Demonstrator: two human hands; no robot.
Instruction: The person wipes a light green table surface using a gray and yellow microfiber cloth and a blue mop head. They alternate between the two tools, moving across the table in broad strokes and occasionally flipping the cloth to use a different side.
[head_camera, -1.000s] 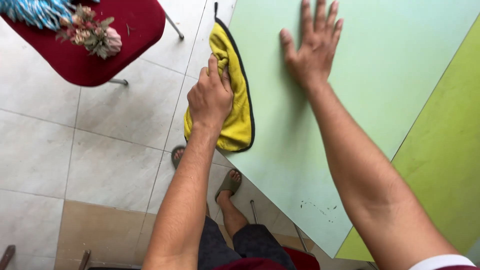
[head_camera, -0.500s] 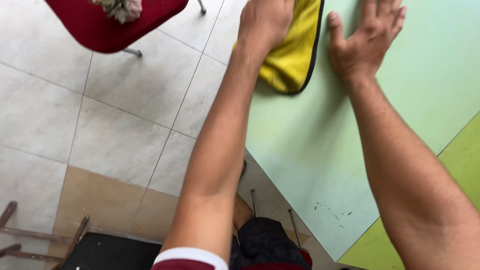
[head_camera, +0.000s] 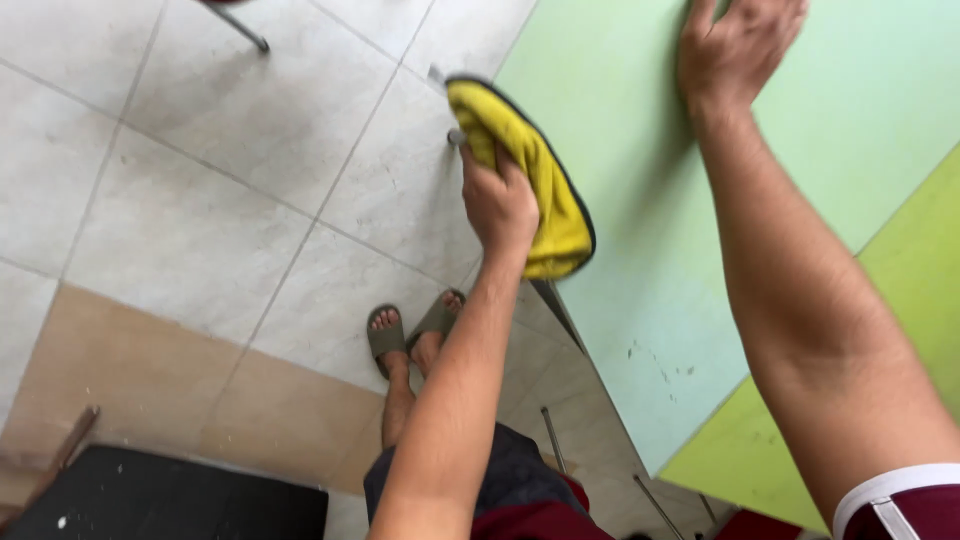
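a tiled floor fills the left half of the view, pale grey with a tan strip nearer the person, and most of it lies open. a pale green tabletop takes up the right, its left edge running down from the top toward a near corner at the lower right; a brighter green panel adjoins its right edge. much bare surface is seen between the two arms. a yellow cloth with dark trim is draped over the tabletop's left edge, part of it hanging past the edge over the floor. the left hand is clamped on the cloth at that edge, fingers curled around it. the right hand is laid on the tabletop near the far edge, well apart from the cloth; its fingers are cut off by the frame, so their spread cannot be told. two sandalled feet are seen on the floor just off the tabletop's left edge.
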